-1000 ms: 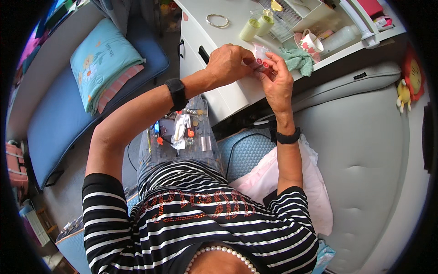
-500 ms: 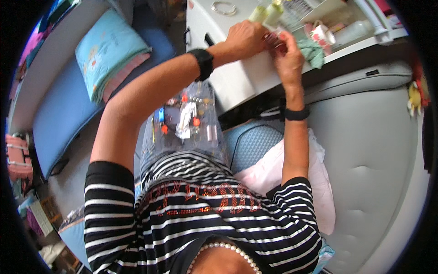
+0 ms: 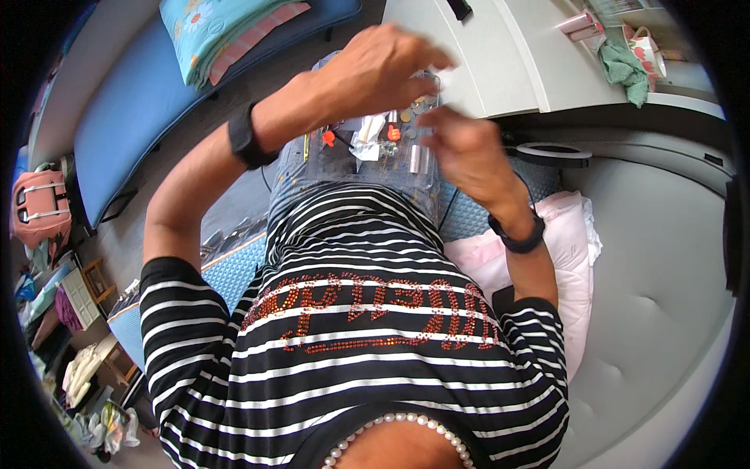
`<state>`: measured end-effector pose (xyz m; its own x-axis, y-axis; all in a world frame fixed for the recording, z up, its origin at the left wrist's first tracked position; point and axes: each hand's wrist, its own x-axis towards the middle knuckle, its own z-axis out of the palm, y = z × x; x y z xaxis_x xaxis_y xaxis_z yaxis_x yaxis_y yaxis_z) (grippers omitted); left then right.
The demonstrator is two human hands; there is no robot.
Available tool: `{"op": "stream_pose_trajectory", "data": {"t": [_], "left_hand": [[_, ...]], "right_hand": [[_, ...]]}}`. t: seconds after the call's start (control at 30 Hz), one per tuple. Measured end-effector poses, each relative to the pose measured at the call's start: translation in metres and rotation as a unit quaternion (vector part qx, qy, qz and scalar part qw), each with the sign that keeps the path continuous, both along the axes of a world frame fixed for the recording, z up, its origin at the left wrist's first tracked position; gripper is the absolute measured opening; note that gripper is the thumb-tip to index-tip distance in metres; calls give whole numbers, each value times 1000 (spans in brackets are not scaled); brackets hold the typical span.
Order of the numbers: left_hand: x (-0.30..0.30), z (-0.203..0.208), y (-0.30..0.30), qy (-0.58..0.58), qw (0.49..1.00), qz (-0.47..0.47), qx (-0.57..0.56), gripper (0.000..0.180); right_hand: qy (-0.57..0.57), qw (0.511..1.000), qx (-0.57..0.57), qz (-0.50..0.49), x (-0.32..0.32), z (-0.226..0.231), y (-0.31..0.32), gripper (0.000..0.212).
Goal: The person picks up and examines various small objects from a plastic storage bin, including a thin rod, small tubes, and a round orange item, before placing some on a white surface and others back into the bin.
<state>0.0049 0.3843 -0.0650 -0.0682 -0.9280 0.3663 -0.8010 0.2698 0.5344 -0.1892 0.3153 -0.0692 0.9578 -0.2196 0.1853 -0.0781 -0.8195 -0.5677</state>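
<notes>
My left hand (image 3: pixel 379 72) hangs above the far side of a clear tray (image 3: pixel 328 164) on my lap, its fingers apart and nothing visible in them. My right hand (image 3: pixel 473 160) is just right of the tray, bent at the wrist; its fingers are smeared by motion, so a grip cannot be made out. In the tray lie a crumpled white paper (image 3: pixel 367 138), an orange-red hand-shaped piece (image 3: pixel 394 133), a round orange-red piece (image 3: pixel 328 138), a pale pink tube (image 3: pixel 415 160) and several small round discs. My left hand hides the tray's far part.
A white cabinet (image 3: pixel 488 47) stands ahead. On its right side are pink cylinders (image 3: pixel 580 26), a green cloth (image 3: pixel 625 70) and a patterned mug (image 3: pixel 647 53). A black-rimmed ring (image 3: pixel 555 154) and grey padded headboard (image 3: pixel 648 258) are right; a blue bench (image 3: pixel 148 117) is left.
Both hands have come back from the cabinet toward my lap and moved apart. The dark red object between them no longer shows there. Pink cylinders now show beside the green cloth.
</notes>
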Motion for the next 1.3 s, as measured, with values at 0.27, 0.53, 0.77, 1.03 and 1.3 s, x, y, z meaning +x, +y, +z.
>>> {"op": "stream_pose_trajectory", "data": {"t": [0.27,0.53,0.77,1.03,1.3], "left_hand": [[-7,-78,75,-70,936,-9,346,35],[-10,-109,88,-111,925,16,364,31],[-14,-104,90,-86,923,26,375,31],[-23,-105,74,-119,913,11,390,38],[-36,-130,69,-177,923,59,337,41]], "right_hand": [[206,963,-146,95,16,-129,25,16],[283,935,-195,90,17,-128,39,13],[210,973,-12,97,15,-140,28,8],[238,969,12,-65,39,-110,24,10],[93,992,58,-61,36,-105,14,6]]}}
